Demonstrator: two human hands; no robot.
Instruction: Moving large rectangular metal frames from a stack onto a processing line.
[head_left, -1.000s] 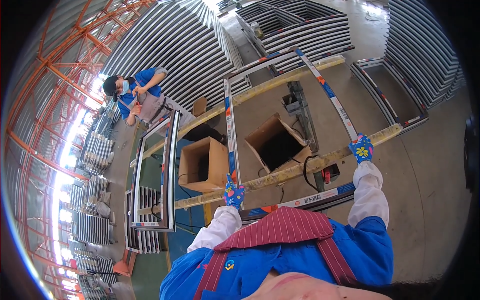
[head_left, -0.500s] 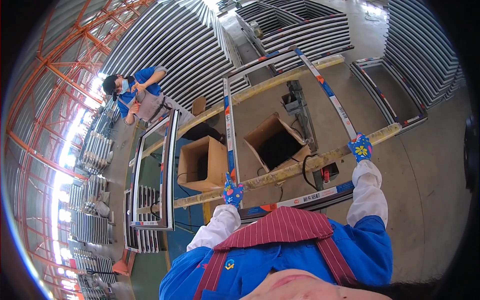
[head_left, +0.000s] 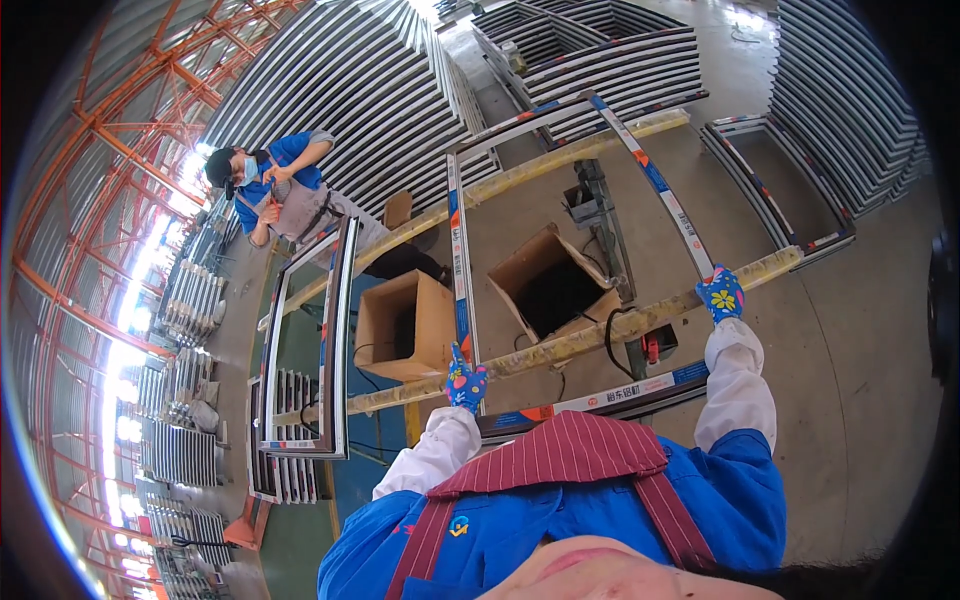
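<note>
A large rectangular metal window frame (head_left: 655,178) with blue, white and orange protective tape lies flat across two padded support rails. My left hand (head_left: 467,386), in a blue patterned glove, is closed around the frame's left bar close to its near corner, with one finger stretched along the bar. On the opposite bar, my right hand (head_left: 721,296) in a matching glove grips near the right rail end. Its fingertips are partly hidden behind the bar. The frame's near bar (head_left: 600,402) runs just in front of my apron.
The near yellowish rail (head_left: 560,345) passes under the frame, and a far rail (head_left: 560,160) runs parallel. Two cardboard boxes (head_left: 430,325) stand below. A co-worker (head_left: 290,190) is at the left behind a smaller frame (head_left: 340,340). Tall frame stacks (head_left: 350,100) rise behind.
Both of my hands stay at the same spots on the window frame, and the frame keeps its position. The co-worker's hands and head shift very slightly.
</note>
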